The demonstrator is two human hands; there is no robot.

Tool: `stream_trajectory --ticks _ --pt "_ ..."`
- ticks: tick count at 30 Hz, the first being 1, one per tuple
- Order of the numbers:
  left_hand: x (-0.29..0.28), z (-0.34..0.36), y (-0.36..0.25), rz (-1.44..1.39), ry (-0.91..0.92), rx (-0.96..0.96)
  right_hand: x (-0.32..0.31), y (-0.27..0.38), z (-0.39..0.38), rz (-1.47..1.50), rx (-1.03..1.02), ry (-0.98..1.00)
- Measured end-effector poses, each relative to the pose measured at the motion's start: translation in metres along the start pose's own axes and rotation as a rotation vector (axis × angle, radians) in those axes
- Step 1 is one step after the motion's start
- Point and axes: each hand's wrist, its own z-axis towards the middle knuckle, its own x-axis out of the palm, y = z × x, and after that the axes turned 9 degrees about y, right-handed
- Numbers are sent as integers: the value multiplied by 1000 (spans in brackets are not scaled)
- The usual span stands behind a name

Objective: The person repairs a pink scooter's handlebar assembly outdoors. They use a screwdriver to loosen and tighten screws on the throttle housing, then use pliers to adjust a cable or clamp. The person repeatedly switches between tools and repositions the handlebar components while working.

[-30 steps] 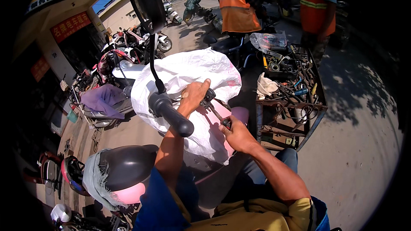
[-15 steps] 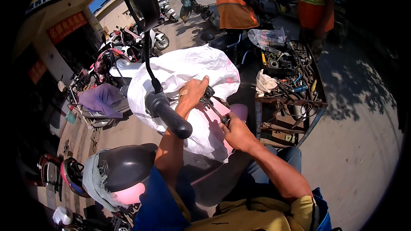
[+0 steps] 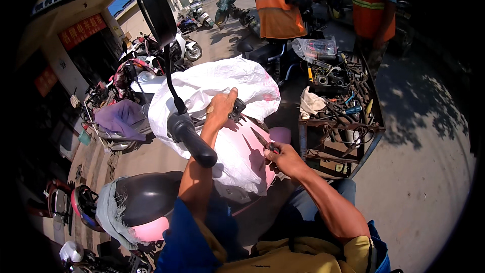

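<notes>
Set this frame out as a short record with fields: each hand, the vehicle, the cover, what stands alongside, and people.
Left hand: at a small black handlebar fitting; finger contact partly hidden
Right hand: gripping a slim, pointed metal tool with a dark handle; tip appears clear of the fitting
Vehicle: pink-bodied scooter with black handlebar grip and black mirror
Cover: crumpled white sheet draped over the scooter's front
Alongside: metal tool cart, on the right
People: two in orange vests, beyond
</notes>
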Motion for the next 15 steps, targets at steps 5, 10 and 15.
stream_trajectory --ticks 5,10,15 --pt "-28 -6 6 -365 127 -18 -1 5 7 36 -106 111" --pt "-35 -14 1 -589 115 -42 17 25 9 267 -99 251" --pt "-44 -19 0 -681 60 -61 17 20 30 223 -147 343"
